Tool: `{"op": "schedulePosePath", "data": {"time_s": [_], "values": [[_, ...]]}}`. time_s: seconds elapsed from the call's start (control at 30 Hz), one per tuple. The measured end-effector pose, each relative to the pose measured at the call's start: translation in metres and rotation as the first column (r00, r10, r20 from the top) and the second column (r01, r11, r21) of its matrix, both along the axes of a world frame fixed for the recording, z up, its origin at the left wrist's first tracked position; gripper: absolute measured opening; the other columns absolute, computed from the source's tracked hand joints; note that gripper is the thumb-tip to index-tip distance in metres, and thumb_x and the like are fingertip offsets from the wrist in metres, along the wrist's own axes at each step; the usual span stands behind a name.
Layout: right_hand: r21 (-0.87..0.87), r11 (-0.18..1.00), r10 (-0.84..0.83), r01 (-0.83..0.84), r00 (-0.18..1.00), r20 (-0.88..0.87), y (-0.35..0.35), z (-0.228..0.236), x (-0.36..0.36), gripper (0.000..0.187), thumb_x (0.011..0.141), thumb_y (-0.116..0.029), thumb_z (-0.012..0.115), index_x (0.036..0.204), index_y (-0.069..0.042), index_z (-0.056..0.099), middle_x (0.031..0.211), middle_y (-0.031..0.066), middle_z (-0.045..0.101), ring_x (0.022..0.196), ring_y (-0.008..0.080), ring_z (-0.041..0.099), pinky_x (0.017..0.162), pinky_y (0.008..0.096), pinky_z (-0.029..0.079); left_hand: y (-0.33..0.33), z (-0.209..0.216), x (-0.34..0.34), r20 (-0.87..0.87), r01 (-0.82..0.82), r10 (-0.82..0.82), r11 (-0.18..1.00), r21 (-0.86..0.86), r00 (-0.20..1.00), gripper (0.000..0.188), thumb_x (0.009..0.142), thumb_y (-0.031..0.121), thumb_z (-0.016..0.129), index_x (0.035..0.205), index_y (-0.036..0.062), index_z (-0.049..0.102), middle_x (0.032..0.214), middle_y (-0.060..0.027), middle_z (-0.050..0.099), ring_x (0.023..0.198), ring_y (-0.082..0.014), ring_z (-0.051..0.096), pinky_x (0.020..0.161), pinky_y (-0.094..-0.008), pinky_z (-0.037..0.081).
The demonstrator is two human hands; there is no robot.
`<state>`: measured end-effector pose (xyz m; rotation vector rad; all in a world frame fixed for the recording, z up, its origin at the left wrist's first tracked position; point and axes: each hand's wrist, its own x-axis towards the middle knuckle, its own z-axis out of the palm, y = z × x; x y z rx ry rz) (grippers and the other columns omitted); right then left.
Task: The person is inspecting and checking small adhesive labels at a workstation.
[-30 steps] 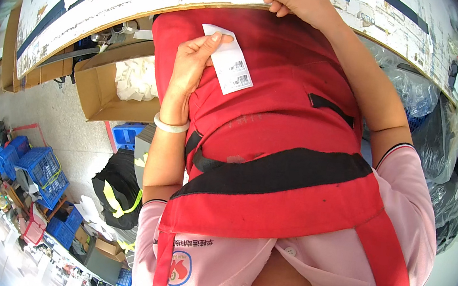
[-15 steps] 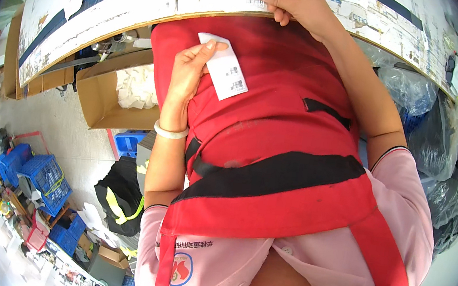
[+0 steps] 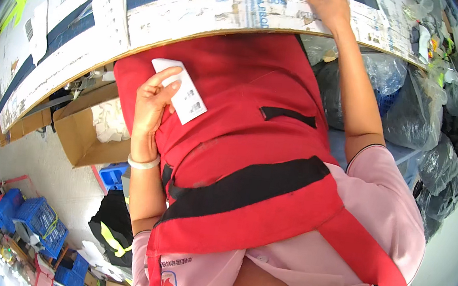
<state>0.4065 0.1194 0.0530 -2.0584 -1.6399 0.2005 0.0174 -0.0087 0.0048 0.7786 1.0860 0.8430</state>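
My left hand [image 3: 154, 99] is closed over the red apron [image 3: 239, 150] on my lap, its thumb and fingers pinching white printed labels [image 3: 189, 103]. The labels look like a thin folded strip with small dark print, slanting down from the fingers. Out ahead, my right hand [image 3: 330, 9] is over the worn, taped tabletop [image 3: 182, 14], with thumb and fingers apart. Its fingertips run up to the picture's top edge, and nothing shows in its grasp.
An open cardboard box [image 3: 78, 133] with pale scraps stands under the table's left side. Blue crates [image 3: 42, 223] and a black bag [image 3: 111, 220] sit on the floor at left. Clear and dark plastic bags [image 3: 416, 111] crowd the right.
My right hand has moved up and to the right across the tabletop, its pinched fingers now spread. My left hand keeps the labels, while the whole view has shifted.
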Motion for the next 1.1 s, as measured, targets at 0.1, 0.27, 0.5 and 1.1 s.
{"op": "schedulePosePath", "data": {"time_s": [0.1, 0.27, 0.5, 1.1], "values": [[-0.036, 0.992, 0.12, -0.119, 0.993, 0.017, -0.012, 0.012, -0.031, 0.027, 0.083, -0.024, 0.068, 0.098, -0.002, 0.062, 0.069, 0.0046, 0.061, 0.057, 0.0137, 0.057, 0.054, 0.027, 0.047, 0.001, -0.001, 0.005, -0.05, -0.034, 0.033, 0.999, -0.022, 0.998, 0.021, 0.088, 0.007, 0.064, 0.109, 0.0021, 0.067, 0.071, -0.0002, 0.062, 0.05, -0.0043, 0.048, 0.045, -0.0176, 0.037], [-0.388, 0.578, 0.221, -0.718, 0.596, -0.772, -0.074, 0.008, -0.155, 0.029, 0.087, -0.033, 0.065, 0.09, -0.004, 0.069, 0.069, -0.0004, 0.06, 0.06, 0.0059, 0.053, 0.054, 0.0211, 0.043, -0.001, 0.002, 0.006, -0.014, -0.118, 0.118, 0.993, 0.004, 0.993, 0.018, 0.09, 0.009, 0.063, 0.104, 0.0006, 0.068, 0.074, -0.0028, 0.065, 0.051, -0.0055, 0.05, 0.046, -0.0183, 0.039], [-0.33, 0.464, 0.059, -0.822, 0.4, -0.915, -0.079, -0.025, -0.176, 0.025, 0.088, -0.026, 0.066, 0.092, -0.001, 0.067, 0.069, 0.002, 0.06, 0.057, 0.0075, 0.055, 0.052, 0.0201, 0.045, 0.0, -0.001, 0.007, 0.234, -0.126, 0.132, 0.991, -0.04, 0.963, 0.02, 0.088, 0.011, 0.065, 0.102, -0.0038, 0.068, 0.081, -0.007, 0.068, 0.06, -0.009, 0.057, 0.056, -0.0208, 0.047], [-0.112, 0.75, 0.376, -0.652, 0.56, -0.738, -0.042, 0.009, -0.16, 0.016, 0.091, -0.018, 0.061, 0.095, -0.003, 0.066, 0.074, -0.0009, 0.06, 0.061, 0.0059, 0.055, 0.055, 0.0179, 0.045, 0.003, -0.004, 0.003, 0.169, -0.045, 0.053, 0.997, -0.055, 0.984, 0.05, 0.098, 0.038, 0.049, 0.087, -0.0069, 0.068, 0.076, -0.0133, 0.067, 0.062, -0.0161, 0.063, 0.059, -0.0269, 0.053]]}}
